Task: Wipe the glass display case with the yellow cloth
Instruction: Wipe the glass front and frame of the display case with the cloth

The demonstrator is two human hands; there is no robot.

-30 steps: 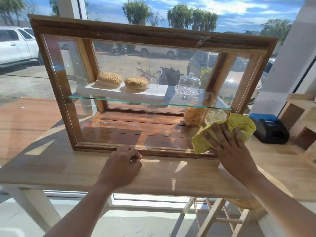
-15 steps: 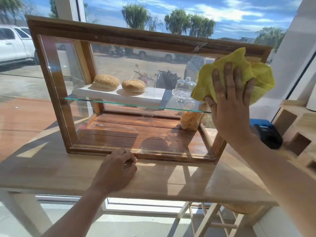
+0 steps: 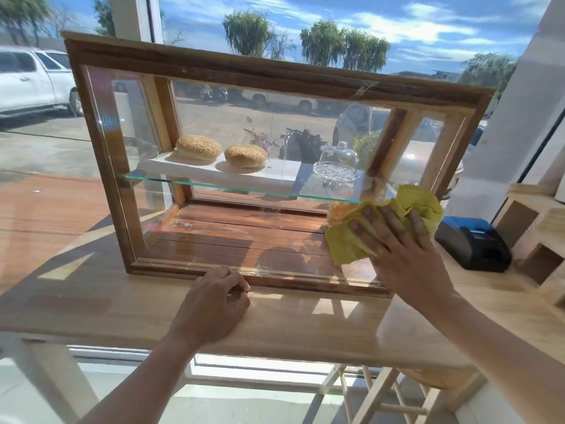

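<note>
The glass display case (image 3: 101, 142) has a dark wooden frame and stands on a light wooden counter (image 3: 91, 304). Inside, a glass shelf carries two sesame buns (image 3: 198, 147) and a small glass dome (image 3: 339, 160). My right hand (image 3: 403, 255) presses the crumpled yellow cloth (image 3: 345, 243) flat against the lower right part of the front pane, fingers spread over it. My left hand (image 3: 214, 304) rests on the counter as a loose fist, its knuckles touching the case's bottom front rail.
A blue and black device (image 3: 472, 243) sits on the counter right of the case. Pale wooden cubby shelves (image 3: 532, 228) stand at the far right. A wooden stool (image 3: 382, 393) is under the counter. A large window lies behind, with parked vehicles outside.
My right hand and the cloth swept from the lower right of the pane up to its top right corner, then back down to the lower right. The left hand stayed put.
</note>
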